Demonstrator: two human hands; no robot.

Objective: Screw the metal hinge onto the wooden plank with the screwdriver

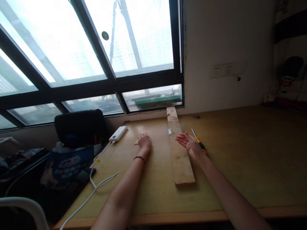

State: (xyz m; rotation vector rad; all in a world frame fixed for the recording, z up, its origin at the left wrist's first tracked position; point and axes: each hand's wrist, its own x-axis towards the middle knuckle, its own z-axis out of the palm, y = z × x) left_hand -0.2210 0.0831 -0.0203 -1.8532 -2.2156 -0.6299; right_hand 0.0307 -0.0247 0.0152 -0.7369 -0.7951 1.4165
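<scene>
On the table, my left hand [144,142] is closed, its fingers curled down with the tips hidden. A small tan scrap [136,141] shows at its left edge; whether the fingers grip it or something smaller, I cannot tell. My right hand [191,146] is open, fingers stretched out over the right side of a wooden plank [182,163], with nothing in it. A small metal hinge [169,131] lies at the plank's left edge. Just right of my right hand, partly behind it, lies a screwdriver [200,145] with a yellow and black handle.
A white power bank [118,134] with a white cable [92,174] lies at the table's left. Beyond that edge stand a black chair [80,123] and a blue bag [69,163]. The window [144,76] and a wall with sockets [226,69] bound the table's back.
</scene>
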